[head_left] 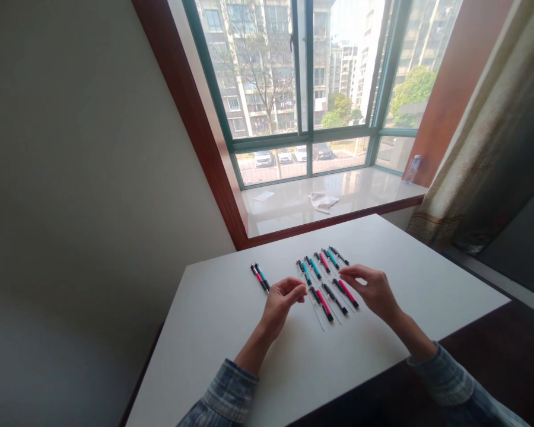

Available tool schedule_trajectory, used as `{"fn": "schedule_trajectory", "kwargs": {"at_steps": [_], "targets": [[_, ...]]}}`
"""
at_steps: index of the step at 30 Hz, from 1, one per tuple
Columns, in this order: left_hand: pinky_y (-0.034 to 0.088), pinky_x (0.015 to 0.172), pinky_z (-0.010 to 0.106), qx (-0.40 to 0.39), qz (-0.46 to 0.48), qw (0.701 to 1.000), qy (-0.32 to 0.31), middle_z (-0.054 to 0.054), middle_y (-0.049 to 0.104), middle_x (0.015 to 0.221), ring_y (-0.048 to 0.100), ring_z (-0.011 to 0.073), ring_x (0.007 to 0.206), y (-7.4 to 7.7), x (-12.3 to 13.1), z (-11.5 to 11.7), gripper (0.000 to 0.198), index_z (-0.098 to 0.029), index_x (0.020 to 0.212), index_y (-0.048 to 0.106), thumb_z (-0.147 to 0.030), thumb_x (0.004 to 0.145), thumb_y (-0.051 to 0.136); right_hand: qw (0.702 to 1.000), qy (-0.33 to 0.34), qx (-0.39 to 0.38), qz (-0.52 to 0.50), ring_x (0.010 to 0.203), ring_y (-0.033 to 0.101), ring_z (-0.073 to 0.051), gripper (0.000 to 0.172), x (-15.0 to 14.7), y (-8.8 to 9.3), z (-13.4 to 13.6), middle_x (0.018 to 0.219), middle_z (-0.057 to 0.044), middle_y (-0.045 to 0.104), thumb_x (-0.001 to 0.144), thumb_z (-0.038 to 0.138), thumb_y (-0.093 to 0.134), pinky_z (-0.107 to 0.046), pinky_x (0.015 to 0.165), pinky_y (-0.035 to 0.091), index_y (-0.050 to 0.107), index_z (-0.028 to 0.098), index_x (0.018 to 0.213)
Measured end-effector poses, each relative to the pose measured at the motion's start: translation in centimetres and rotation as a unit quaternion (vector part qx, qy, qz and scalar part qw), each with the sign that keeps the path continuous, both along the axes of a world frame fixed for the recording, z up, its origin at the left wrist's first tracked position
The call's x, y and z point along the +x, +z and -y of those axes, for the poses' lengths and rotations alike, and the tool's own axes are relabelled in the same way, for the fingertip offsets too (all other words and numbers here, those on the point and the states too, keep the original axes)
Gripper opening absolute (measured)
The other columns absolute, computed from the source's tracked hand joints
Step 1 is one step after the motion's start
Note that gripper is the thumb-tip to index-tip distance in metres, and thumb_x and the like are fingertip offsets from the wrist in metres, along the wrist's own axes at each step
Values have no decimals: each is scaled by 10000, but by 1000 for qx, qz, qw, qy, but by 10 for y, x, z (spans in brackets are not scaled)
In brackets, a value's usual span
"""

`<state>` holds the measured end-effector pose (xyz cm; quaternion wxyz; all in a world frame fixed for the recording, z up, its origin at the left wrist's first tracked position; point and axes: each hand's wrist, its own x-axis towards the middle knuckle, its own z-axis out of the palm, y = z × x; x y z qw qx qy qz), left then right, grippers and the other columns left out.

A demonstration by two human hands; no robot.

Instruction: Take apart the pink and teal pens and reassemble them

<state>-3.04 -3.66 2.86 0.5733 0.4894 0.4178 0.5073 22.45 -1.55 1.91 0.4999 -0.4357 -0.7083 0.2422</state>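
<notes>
My left hand (285, 299) is over the white table, thumb and fingertips pinched together; whatever they hold, if anything, is too small to make out. My right hand (371, 287) is also closed in a pinch, at the right side of the pen parts, and its contents cannot be made out. Between and beyond the hands lie two rows of pen parts: a pink barrel (322, 301), a black barrel (334, 299), a turquoise barrel (315, 267) and several more, with thin clear refills beside them. Two whole-looking pens (258, 276) lie side by side beyond my left hand, partly hidden by it.
The white table (213, 332) meets a window sill (285, 216) with a crumpled cloth (323, 202) and a clear bottle (412, 169) on it. A plain wall (93, 178) rises at the left; a curtain (467, 130) hangs at the right.
</notes>
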Motion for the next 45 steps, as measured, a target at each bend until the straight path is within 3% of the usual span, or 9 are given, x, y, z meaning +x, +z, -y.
{"fn": "schedule_trajectory", "kwargs": {"at_steps": [4, 11, 23, 34, 45], "targets": [[458, 655, 253, 0, -7, 1000, 4, 37, 689, 735, 566, 128, 644, 0, 0, -1, 290, -143, 820, 746, -413, 765, 837, 999, 6, 11, 43, 870, 708, -237, 273, 19, -22, -16, 949, -76, 775, 933, 471, 653, -364, 740, 588, 801, 242, 941], [453, 652, 242, -4, 2, 1000, 12, 26, 672, 743, 554, 119, 651, -1, 2, -3, 279, -152, 813, 736, -405, 758, 840, 998, 32, -14, 56, 917, 684, -239, 263, 23, -47, -19, 947, -70, 765, 924, 482, 664, -397, 844, 568, 812, 266, 939], [443, 655, 241, 5, 7, 1000, 6, 25, 660, 747, 544, 118, 657, -1, 0, -2, 245, -143, 839, 733, -367, 791, 822, 992, 54, -22, 114, 896, 674, -231, 210, 25, -50, -21, 929, -53, 767, 931, 430, 668, -364, 816, 556, 822, 286, 931], [444, 653, 226, 10, 5, 1000, 5, 20, 661, 741, 544, 108, 655, -3, 0, -2, 230, -135, 848, 730, -348, 807, 810, 993, 47, -21, 109, 889, 678, -240, 170, 25, -52, -22, 925, -64, 771, 907, 400, 714, -363, 822, 553, 826, 277, 940], [487, 639, 245, 34, -83, 995, 34, 28, 689, 736, 571, 122, 632, 9, 3, -1, 240, -146, 808, 737, -374, 786, 807, 996, 32, -28, 77, 903, 670, -240, 179, 26, -50, -19, 945, -51, 767, 920, 426, 703, -351, 787, 529, 811, 286, 951]]}}
